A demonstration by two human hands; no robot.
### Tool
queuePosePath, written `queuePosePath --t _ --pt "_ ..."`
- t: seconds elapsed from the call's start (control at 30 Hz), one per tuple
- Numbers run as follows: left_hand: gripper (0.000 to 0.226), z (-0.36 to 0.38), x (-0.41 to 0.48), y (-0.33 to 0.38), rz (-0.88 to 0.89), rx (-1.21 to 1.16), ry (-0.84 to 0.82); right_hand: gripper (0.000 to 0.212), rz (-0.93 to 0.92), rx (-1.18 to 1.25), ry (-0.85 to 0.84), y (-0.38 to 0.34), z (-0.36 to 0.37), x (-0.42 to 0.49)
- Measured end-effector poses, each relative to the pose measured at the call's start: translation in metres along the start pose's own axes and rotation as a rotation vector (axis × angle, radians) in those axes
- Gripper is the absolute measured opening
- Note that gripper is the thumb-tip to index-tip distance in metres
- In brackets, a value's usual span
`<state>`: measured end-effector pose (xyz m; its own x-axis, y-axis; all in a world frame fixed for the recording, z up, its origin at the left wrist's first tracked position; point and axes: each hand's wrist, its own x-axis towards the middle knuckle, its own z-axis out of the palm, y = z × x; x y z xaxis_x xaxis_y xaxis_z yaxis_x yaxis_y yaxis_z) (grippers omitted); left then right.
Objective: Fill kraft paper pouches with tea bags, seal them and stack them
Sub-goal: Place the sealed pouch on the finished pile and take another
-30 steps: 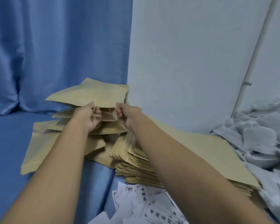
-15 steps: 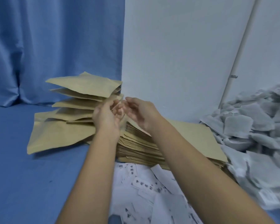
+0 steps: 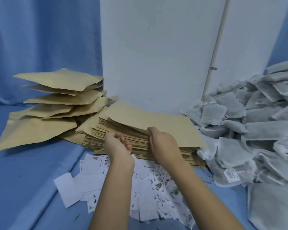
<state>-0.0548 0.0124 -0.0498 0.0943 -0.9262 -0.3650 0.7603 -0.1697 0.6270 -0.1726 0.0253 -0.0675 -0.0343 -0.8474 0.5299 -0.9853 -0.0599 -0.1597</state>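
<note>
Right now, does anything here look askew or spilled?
Yes. The pouch stack at left is fanned and tilting, not squared. Dark specks, possibly tea crumbs, lie scattered on the blue cloth beside the paper slips.

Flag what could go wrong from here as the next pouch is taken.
The right hand pinches the top pouch at its edge on the flat stack, whose layers lie tight; several may lift at once. The left pouch pile sits splayed and uneven, so one more could make it slide.
</note>
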Motion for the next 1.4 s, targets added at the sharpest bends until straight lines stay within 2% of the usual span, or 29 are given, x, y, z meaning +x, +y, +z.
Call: queuePosePath --t 0.13,0.2,0.27,0.3,0.37,0.43,0.53,0.57,0.67,0.73,0.8,0.87,0.9,1.0,1.13,1.23,1.4 --pt "0.032 -0.006 0.003 0.01 -0.033 0.08 -0.115 0.016 0.031 0.199 0.221 0.007 -0.005 -0.011" --pt "0.037 -0.007 0.004 0.017 -0.041 0.134 -0.196 0.019 0.058 0.227 0.296 0.01 -0.003 -0.016" --pt "0.036 -0.01 0.003 0.023 -0.037 0.212 -0.233 0.024 0.121 0.263 0.3 0.012 0.001 -0.02" --pt "0.027 -0.01 0.003 0.024 -0.002 0.276 -0.239 0.027 0.147 0.292 0.272 0.013 0.002 -0.021" --pt "0.013 -0.011 0.002 0.025 0.175 0.469 -0.199 0.036 0.178 0.353 0.206 0.013 0.002 -0.022" --pt "0.027 -0.011 0.005 0.023 0.447 0.648 -0.101 0.042 0.207 0.411 0.169 0.009 0.0 -0.022" --pt "0.031 -0.006 0.001 0.023 0.863 0.718 0.028 0.04 0.218 0.471 0.21 0.003 -0.003 -0.025" --pt "0.037 -0.004 -0.002 0.021 0.97 0.699 -0.01 0.038 0.226 0.499 0.205 0.002 -0.003 -0.026" --pt "0.052 0.0 -0.013 0.011 1.19 0.743 -0.352 0.033 0.321 0.661 0.136 0.0 -0.005 -0.028" --pt "0.065 0.001 -0.014 0.005 1.318 0.991 -0.486 0.029 0.459 0.889 0.095 0.0 -0.007 -0.027" --pt "0.069 0.003 -0.014 0.004 1.417 1.399 -0.53 0.025 0.623 1.307 0.082 0.002 -0.012 -0.024" --pt "0.062 0.006 -0.013 -0.003 1.314 1.697 -0.575 0.019 0.711 1.769 0.083 0.002 -0.018 -0.023" --pt "0.055 0.007 -0.013 -0.006 1.216 1.751 -0.612 0.02 0.736 1.919 0.076 0.005 -0.021 -0.023" --pt "0.039 0.007 -0.014 -0.014 0.934 1.678 -0.712 0.022 0.8 2.161 0.039 0.013 -0.027 -0.023" --pt "0.031 0.006 -0.01 -0.018 0.87 1.673 -0.763 0.023 0.918 2.252 0.051 0.018 -0.027 -0.022" --pt "0.031 0.006 -0.008 -0.018 0.79 1.616 -0.746 0.028 0.883 2.224 0.053 0.017 -0.025 -0.021" --pt "0.036 0.007 -0.006 -0.018 0.754 1.595 -0.699 0.038 0.843 2.21 0.032 0.017 -0.027 -0.022"
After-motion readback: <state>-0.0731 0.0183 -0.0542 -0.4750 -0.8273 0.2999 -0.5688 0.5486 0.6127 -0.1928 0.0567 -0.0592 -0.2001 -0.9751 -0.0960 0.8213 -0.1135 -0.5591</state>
